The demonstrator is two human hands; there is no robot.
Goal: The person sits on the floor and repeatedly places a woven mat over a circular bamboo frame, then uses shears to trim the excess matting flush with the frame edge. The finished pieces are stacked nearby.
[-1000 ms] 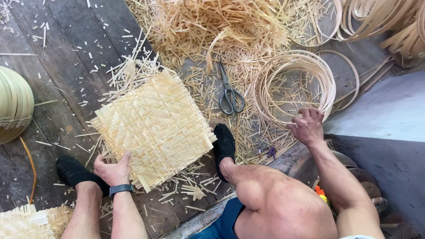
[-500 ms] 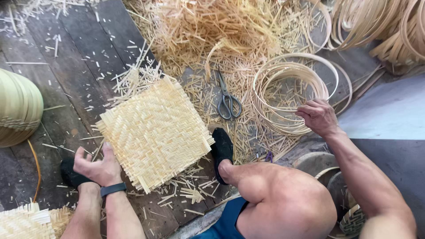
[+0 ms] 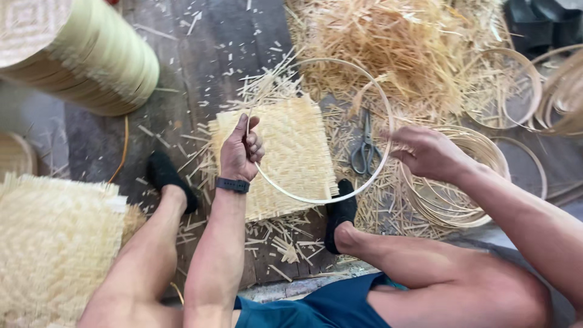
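In the head view, the change from a moment ago is plain: the right hand (image 3: 428,152), which half a second back was reaching down among the coiled hoops (image 3: 461,182) on the floor, has come up with one of them, and the left hand (image 3: 242,149) has let go of the near corner of the woven mat (image 3: 285,155) to take the other side of it. A single thin bamboo hoop (image 3: 331,197) is now held between both hands above the mat, so the work seems to have passed from handling the mat to fitting a rim over it. The left hand is closed in a fist round the hoop's left side; the right hand pinches its right side, fingers curled tight. The hoop is a pale, narrow strip bent into a near circle, slightly wider than the mat, its far arc over the straw pile (image 3: 395,42) and its near arc crossing the mat's near edge. The mat lies flat on the dark floorboards (image 3: 200,54) between the two black shoes, squarish, with frayed strip ends. Scissors (image 3: 364,149) lie inside the ring, near its right side.
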